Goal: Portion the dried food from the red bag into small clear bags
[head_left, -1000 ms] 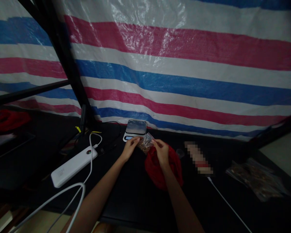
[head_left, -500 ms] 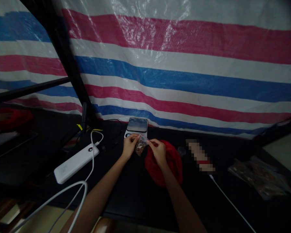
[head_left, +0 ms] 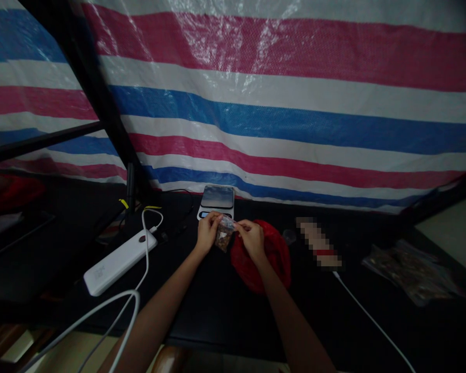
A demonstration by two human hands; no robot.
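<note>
Bag (head_left: 222, 241) is upright just in front of scale (head_left: 217, 197), L hand (head_left: 206, 234) & R hand (head_left: 251, 239) each pinching its top edge, so step's prob. working the mouth, w/ next move needing a steady, even pinch.

From the head over there, the one camera looks forward and down, fairly near the worktop (head_left: 213, 316), past both hands (head_left: 252, 242) toward the striped sheet (head_left: 279, 127).

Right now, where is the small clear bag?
In the head view, below centre, left hand and right hand hold the bag in front of the scale.
</note>
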